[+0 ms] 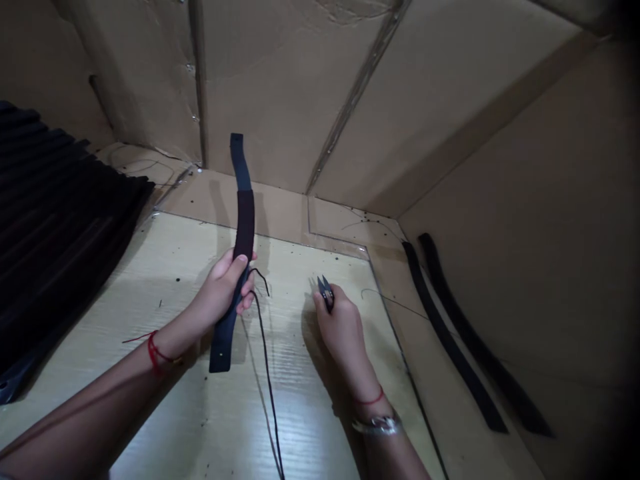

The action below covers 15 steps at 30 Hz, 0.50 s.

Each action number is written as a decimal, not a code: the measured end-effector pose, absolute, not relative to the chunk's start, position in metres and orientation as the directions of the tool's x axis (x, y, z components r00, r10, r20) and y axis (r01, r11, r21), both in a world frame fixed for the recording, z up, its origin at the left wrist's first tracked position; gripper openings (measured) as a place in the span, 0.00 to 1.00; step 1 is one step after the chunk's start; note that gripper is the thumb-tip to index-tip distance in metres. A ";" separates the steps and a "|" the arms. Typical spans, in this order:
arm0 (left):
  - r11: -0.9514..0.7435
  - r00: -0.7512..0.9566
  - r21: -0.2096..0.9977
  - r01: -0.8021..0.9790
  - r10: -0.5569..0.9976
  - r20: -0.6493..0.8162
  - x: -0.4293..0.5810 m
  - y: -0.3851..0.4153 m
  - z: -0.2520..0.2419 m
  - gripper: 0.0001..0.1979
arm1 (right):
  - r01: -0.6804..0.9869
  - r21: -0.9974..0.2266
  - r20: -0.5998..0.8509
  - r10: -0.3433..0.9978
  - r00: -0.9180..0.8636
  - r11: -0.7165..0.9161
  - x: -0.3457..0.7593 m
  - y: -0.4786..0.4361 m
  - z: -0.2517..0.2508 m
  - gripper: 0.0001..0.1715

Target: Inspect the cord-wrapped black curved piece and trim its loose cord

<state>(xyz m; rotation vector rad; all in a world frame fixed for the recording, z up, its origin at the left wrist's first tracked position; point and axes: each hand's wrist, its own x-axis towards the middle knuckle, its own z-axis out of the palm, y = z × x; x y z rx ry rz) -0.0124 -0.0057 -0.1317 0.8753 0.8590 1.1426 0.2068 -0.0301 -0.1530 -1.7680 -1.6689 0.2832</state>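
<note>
My left hand (227, 287) is closed around a long dark strap (245, 220), thumb on top, holding it up over the table. The strap's middle has a dark brownish wrap, and its flat bluish-black ends stick out above and below my fist; a small hole shows near the lower end. A dark cord (263, 333) trails from beside my left fingers down to the near edge of the view. In my right hand (343, 323) is a small pair of thread snips (325, 291), blades pointing up and away, apart from the strap and cord.
At the left stands a large pile of dark strips (60, 233). Two more dark strips (450, 340) lie along the right side. Cardboard walls (280, 87) enclose the back and right of the pale table (180, 373). Loose thread and dark specks are scattered about.
</note>
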 end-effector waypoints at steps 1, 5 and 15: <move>0.192 0.200 0.901 -0.388 0.972 -0.121 -0.012 -0.007 -0.132 0.12 | 0.849 -0.526 0.319 0.937 0.141 0.052 0.210 -0.029 -0.156 0.06; 0.211 0.233 0.890 -0.404 0.965 -0.122 -0.010 -0.008 -0.136 0.10 | 0.908 -0.419 0.325 0.934 0.145 0.005 0.211 -0.030 -0.164 0.12; 0.240 0.270 0.887 -0.394 0.953 -0.138 -0.006 -0.008 -0.147 0.13 | 0.903 -0.269 0.167 0.907 0.386 -0.335 0.275 -0.054 -0.114 0.13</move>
